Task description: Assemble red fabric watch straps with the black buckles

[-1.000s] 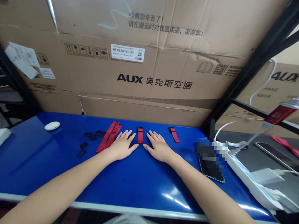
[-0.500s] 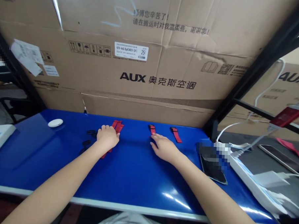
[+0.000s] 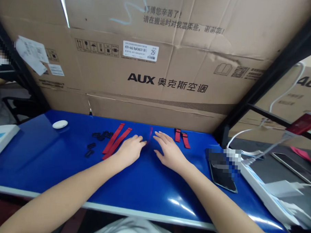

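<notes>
My left hand (image 3: 132,150) is closed, its fingertips pinched on a thin red strap (image 3: 150,134) that stands up blurred between my hands. To its right, my right hand (image 3: 169,151) has its fingers spread and holds nothing. Two long red straps (image 3: 115,138) lie side by side, left of my left hand. Several black buckles (image 3: 103,135) are scattered further left. At the back right, two short red straps with black buckles (image 3: 185,141) lie close together, beyond my right hand.
A tall cardboard box (image 3: 95,69) stands along the table's back edge. On the blue table (image 3: 147,191) are a round white object (image 3: 60,124) at the left and a dark phone (image 3: 223,176) at the right, beside a white power strip (image 3: 262,193).
My left hand has moved right from the long straps, bringing a red strap. One buckled strap has shifted right beside the other, and my right hand is now open away from it.
</notes>
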Motion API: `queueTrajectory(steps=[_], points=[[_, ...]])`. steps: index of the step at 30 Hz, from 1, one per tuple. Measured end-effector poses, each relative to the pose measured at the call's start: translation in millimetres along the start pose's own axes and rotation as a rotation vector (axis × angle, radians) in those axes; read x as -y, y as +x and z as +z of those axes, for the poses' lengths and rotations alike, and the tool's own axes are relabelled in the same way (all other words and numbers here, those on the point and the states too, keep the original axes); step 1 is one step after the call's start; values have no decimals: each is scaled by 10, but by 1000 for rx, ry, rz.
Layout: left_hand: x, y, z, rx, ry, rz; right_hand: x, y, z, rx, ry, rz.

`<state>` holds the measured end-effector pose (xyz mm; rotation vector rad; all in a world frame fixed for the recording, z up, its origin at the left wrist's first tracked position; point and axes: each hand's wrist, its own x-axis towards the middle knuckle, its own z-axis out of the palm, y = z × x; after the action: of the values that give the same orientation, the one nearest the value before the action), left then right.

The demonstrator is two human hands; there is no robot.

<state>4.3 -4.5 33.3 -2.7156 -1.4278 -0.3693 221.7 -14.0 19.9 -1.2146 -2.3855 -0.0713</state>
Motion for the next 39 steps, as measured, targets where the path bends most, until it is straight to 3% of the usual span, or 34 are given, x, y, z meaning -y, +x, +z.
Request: queueTrajectory(steps=[3, 6, 9, 13, 16, 19, 26, 30, 33, 35, 37, 39], points=[[-193, -39, 140, 13, -30, 89, 139, 8, -29, 94, -65, -89], [-180, -19, 136, -9, -96, 68, 109, -26, -78, 215, -136, -58], [129, 44, -47, -63, -136, -86, 10, -71, -134, 227, -143, 6], [810, 52, -361, 67, -26, -490, -20, -73, -149, 150, -52, 76], [1208, -13, -459, 137, -29, -602, 73, -18, -54, 81, 135, 45], [1384, -58, -433, 184, -59, -632, 180, 47, 86, 108, 281, 26], [1470, -13, -323, 233, -174, -717, 165, 54, 182, 131, 483, 154], [1416, 26, -334, 165, -169, -712, 130, 45, 150, 119, 638, 223], [1171, 70, -313, 13, -226, -668, 160, 64, 110, 104, 697, 275], [893, 109, -262, -141, -506, -600, 198, 80, 81, 86, 757, 334], [572, 143, -189, -171, -946, -526, 233, 94, 57, 58, 873, 380], [276, 157, -118, -148, -1246, -464, 256, 101, 45, 16, 993, 413]])
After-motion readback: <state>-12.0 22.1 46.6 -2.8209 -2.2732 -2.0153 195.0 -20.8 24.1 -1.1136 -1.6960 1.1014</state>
